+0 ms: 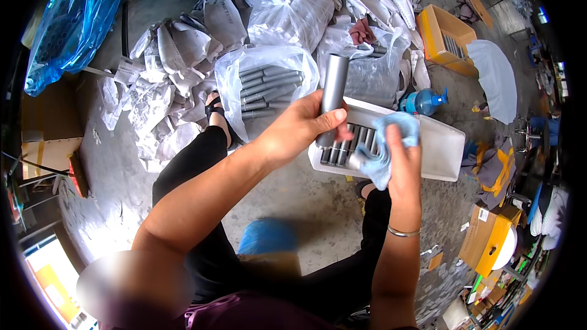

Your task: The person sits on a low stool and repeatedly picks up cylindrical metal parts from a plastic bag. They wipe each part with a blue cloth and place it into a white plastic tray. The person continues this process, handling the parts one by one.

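A smooth grey metal tube (335,80) stands nearly upright in my left hand (296,123), whose fingers wrap round its lower half. My right hand (403,171) grips a crumpled light blue cloth (380,170), blurred a little by motion. The cloth is just right of the tube and apart from it. Below both hands is a white foam box (441,146); several dark grey tubes (333,155) lie side by side in its left part. Beyond my left hand, an open clear plastic bag (229,82) holds a stack of similar grey tubes (269,88).
Crumpled paper wrappers (177,61) cover the floor at far left. Tied plastic bags (290,15) sit behind the open one. A blue spray bottle (422,102) stands beside the foam box. Cardboard boxes (443,36) are at right. A blue-topped object (268,237) is between my legs.
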Available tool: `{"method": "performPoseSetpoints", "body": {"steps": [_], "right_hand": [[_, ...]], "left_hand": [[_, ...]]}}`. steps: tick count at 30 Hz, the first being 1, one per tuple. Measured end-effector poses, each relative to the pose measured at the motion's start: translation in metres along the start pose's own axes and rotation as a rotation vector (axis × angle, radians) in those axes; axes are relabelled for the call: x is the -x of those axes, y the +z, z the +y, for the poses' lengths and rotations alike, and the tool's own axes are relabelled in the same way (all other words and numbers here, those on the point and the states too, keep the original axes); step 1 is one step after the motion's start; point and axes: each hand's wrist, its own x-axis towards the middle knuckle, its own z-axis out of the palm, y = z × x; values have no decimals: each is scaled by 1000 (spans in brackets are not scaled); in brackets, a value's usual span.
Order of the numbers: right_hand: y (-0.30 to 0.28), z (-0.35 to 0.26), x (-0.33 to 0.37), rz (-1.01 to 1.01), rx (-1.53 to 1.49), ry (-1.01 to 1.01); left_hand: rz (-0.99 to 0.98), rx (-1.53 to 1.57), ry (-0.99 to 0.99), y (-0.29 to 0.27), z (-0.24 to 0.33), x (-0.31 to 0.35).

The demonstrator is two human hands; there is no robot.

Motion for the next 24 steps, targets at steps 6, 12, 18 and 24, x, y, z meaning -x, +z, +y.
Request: {"method": "performPoseSetpoints", "body": {"steps": [6,12,18,24], "right_hand": [[20,-14,11,59,27,-243],[28,-12,5,64,665,-892],[36,-8,8,-64,954,-1020],[40,-2,6,6,989,-963]], "left_hand": [[-82,-47,-43,13,2,8],[-131,-51,-128,24,-5,9],[-88,-124,-144,29,0,12],[-51,-32,-196,29,2,15]]}}
